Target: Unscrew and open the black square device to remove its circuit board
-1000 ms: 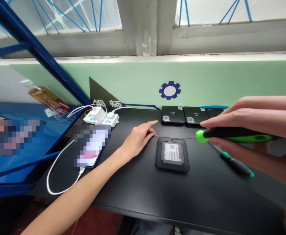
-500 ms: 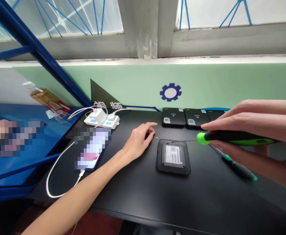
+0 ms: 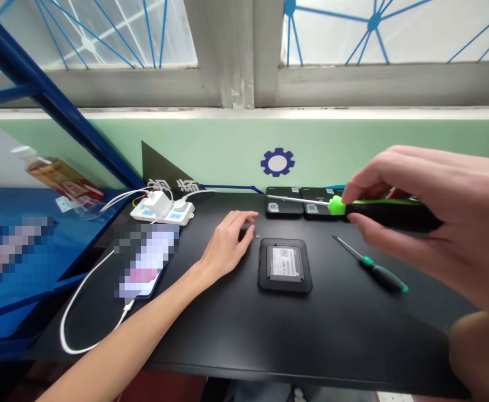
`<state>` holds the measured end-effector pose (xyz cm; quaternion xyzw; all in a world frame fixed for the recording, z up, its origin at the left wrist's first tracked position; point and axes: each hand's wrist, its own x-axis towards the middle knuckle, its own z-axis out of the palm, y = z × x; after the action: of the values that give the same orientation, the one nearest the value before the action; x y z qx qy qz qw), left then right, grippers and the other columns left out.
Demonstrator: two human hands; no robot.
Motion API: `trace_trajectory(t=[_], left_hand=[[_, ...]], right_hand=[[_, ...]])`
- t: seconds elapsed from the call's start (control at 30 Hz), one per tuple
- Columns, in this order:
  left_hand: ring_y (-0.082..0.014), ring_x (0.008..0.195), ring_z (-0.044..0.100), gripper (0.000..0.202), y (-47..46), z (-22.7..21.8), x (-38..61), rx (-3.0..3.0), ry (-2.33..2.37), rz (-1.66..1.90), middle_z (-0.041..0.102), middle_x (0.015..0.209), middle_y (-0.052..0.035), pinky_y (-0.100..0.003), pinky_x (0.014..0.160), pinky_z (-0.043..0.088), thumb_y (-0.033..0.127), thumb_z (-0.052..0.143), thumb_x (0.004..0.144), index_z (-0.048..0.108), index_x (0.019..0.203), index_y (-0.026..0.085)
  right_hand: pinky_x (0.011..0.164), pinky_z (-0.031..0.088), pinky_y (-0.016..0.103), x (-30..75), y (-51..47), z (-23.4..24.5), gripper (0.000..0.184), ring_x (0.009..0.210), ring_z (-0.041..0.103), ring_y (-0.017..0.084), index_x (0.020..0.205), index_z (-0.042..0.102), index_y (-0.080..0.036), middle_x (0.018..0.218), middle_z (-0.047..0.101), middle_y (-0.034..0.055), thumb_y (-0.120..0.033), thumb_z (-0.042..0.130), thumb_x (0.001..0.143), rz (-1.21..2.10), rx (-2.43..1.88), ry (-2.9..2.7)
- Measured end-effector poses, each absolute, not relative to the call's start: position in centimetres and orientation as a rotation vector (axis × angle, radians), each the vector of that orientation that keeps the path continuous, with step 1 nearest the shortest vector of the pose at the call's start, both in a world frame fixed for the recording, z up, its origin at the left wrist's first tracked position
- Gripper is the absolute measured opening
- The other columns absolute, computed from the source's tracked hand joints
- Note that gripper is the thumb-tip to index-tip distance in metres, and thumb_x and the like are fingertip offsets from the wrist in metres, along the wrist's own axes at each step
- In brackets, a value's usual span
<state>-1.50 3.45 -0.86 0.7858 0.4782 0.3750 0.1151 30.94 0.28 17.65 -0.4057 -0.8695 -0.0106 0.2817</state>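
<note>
My right hand grips a black and bright-green screwdriver between thumb and fingers. Its long shaft points left, held above the table, and its tip overlaps the black boxes at the back from this angle. My left hand rests on the table with bent fingers and a gap between thumb and forefinger; nothing is in it. Just right of its thumb lie tiny metal screws. A flat black square device with a white label on its upward face lies between my hands, touched by neither.
A second, green and black screwdriver lies right of the device. Several black boxes line the back. On the left are a white power strip, a phone on a white cable, a bottle and a blue frame.
My right hand has raised the screwdriver, lifting its tip off the device's upper edge. The camera view has turned slightly right. My left hand stays by the screws.
</note>
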Motion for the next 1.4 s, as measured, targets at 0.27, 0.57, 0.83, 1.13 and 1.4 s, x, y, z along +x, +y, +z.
trace_trajectory(t=[0.27, 0.57, 0.83, 1.13, 1.4], left_hand=[[-0.0285, 0.118, 0.076, 0.025, 3.1, -0.8, -0.9, 2.368, 1.339, 1.095, 0.078, 0.121, -0.0097, -0.048, 0.106, 0.065, 0.021, 0.06, 0.114, 0.07, 0.137, 0.022], [-0.0341, 0.128, 0.067, 0.039, 2.6, 0.2, -1.2, 2.464, 1.136, 1.026, 0.074, 0.138, -0.0135, -0.054, 0.112, 0.057, 0.046, 0.065, 0.114, 0.066, 0.146, 0.024], [-0.0473, 0.153, 0.05, 0.096, 1.9, -0.4, -0.7, 2.67, 0.898, 0.756, 0.063, 0.161, -0.021, -0.064, 0.128, 0.039, 0.078, 0.082, 0.094, 0.051, 0.168, 0.027], [-0.0512, 0.162, 0.044, 0.114, 1.9, 0.3, -0.9, 2.744, 0.872, 0.603, 0.059, 0.166, -0.024, -0.069, 0.135, 0.029, 0.067, 0.097, 0.081, 0.044, 0.172, 0.022], [-0.051, 0.164, 0.042, 0.11, 1.7, 0.0, -0.7, 2.763, 0.846, 0.603, 0.06, 0.167, -0.0229, -0.068, 0.139, 0.019, 0.063, 0.097, 0.079, 0.048, 0.17, 0.023]], right_hand=[[0.07, 0.045, 0.031, 31.8, 2.2, 19.4, 0.017, 0.081, 0.067, 0.015, 0.113, 0.072, -0.033, 0.104, 0.077, -0.0047, -0.048, 0.069, 0.105, 0.045, -1.111, -2.407], [0.089, 0.062, 0.034, 40.7, -0.2, 7.9, 0.043, 0.103, 0.073, 0.019, 0.125, 0.074, -0.022, 0.121, 0.078, 0.0072, -0.062, 0.07, 0.108, 0.371, -1.562, -2.123], [0.107, 0.065, 0.045, 46.5, -1.6, 0.4, 0.04, 0.121, 0.073, 0.023, 0.137, 0.073, -0.02, 0.139, 0.073, 0.0111, -0.05, 0.071, 0.111, 0.593, -1.797, -1.813], [0.108, 0.065, 0.046, 46.0, -1.5, -0.7, 0.042, 0.124, 0.072, 0.024, 0.139, 0.072, -0.02, 0.141, 0.072, 0.0115, -0.05, 0.073, 0.11, 0.653, -1.815, -1.793], [0.109, 0.065, 0.047, 46.4, -1.5, -1.7, 0.042, 0.124, 0.072, 0.024, 0.14, 0.072, -0.02, 0.142, 0.072, 0.0117, -0.05, 0.073, 0.11, 0.625, -1.865, -1.771]])
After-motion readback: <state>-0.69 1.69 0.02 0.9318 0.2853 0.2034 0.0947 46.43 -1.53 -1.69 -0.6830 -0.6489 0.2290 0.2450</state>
